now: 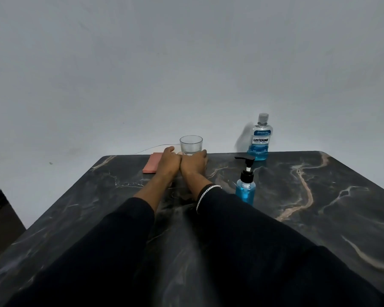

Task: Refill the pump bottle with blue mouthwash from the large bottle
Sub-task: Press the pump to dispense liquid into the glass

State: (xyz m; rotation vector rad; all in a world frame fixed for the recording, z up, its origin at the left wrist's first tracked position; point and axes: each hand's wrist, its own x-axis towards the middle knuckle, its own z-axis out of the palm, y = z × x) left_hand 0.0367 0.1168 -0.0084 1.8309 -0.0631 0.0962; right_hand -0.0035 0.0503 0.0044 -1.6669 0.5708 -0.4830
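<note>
The large mouthwash bottle [261,138] stands capped at the table's far edge on the right, with blue liquid only in its lower part. The small pump bottle [245,189], holding blue liquid under a black pump head, stands closer to me, just right of my right forearm. My left hand [169,161] and my right hand [194,162] lie palm down side by side on the table, touching each other. Neither hand holds anything. Their fingertips reach the foot of a clear glass [191,144].
A folded pink cloth [150,165] lies at the far edge, partly under my left hand. A thin cable [151,148] runs behind it along the wall. The dark marble table [319,196] ends at a plain grey wall.
</note>
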